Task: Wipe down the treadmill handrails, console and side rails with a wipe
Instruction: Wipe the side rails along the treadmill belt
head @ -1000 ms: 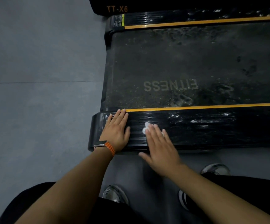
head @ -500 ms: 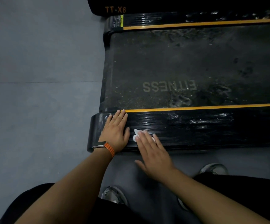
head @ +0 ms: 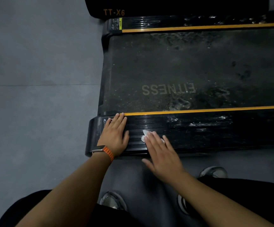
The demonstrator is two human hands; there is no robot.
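The near black side rail [head: 206, 133] of the treadmill runs left to right, edged by a yellow stripe, its right part streaked wet. My left hand [head: 115, 135] lies flat with straight fingers on the rail's left end, an orange-strapped watch on the wrist. Just to its right, my right hand [head: 161, 151] presses flat on a small white wipe [head: 145, 135], which peeks out past the fingertips. The far side rail [head: 198, 23] lies beyond the dusty belt [head: 182, 71] marked FITNESS. Handrails and console are out of view.
Grey floor [head: 34, 79] spreads to the left and in front of the treadmill. A black housing marked TT-X6 [head: 114, 12] sits at the top. My two shoes [head: 113, 200] stand on the floor just short of the near rail.
My right hand slid the wipe left along the near rail toward my left hand, then slightly back to the right. My left hand stayed planted on the rail's end.
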